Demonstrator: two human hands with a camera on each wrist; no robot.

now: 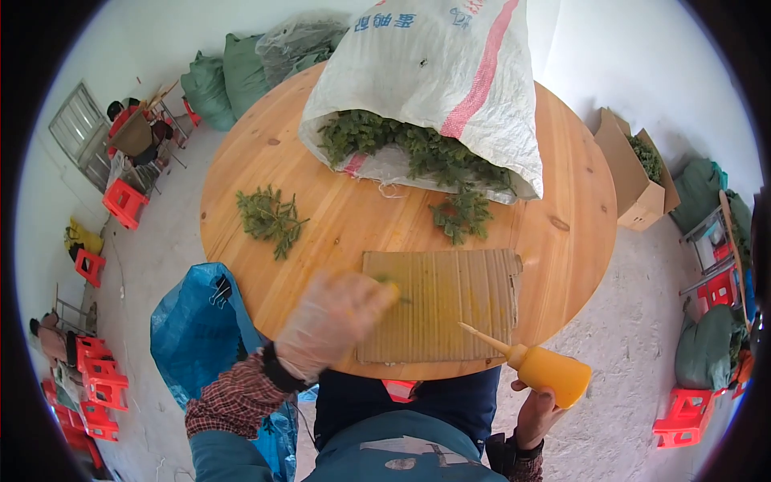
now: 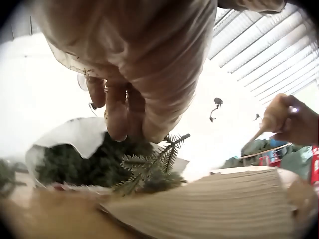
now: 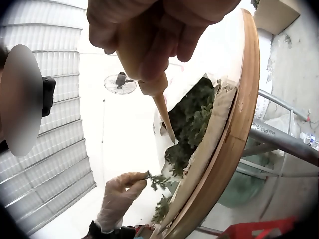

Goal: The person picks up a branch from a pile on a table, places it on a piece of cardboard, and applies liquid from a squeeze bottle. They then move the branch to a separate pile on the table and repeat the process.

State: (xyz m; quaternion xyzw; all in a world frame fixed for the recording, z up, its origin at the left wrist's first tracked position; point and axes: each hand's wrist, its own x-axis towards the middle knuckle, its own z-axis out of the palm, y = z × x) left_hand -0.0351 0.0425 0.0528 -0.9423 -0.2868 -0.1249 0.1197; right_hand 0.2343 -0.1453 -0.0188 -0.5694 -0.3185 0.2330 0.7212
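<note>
My left hand (image 1: 329,321), in a thin clear glove, is over the left part of a ridged cardboard piece (image 1: 450,301). Its fingertips pinch a small evergreen sprig (image 3: 158,181), blurred in the head view. The left wrist view shows the gloved fingers from behind, with a needled sprig (image 2: 159,162) right by their tips. Off the table's front edge, my bare right hand (image 1: 536,414) grips a yellow squeeze bottle (image 1: 554,374), tilted so its long thin nozzle (image 1: 482,338) points up and left over the cardboard. Yellowish stains mark the cardboard's ridges.
A white woven sack (image 1: 418,72) lies at the back of the round wooden table (image 1: 337,229), evergreen branches (image 1: 418,149) showing in its mouth. Loose sprigs lie left (image 1: 271,221) and right (image 1: 462,214). A blue bag (image 1: 193,321) hangs at the left edge; red stools (image 1: 124,202) stand around.
</note>
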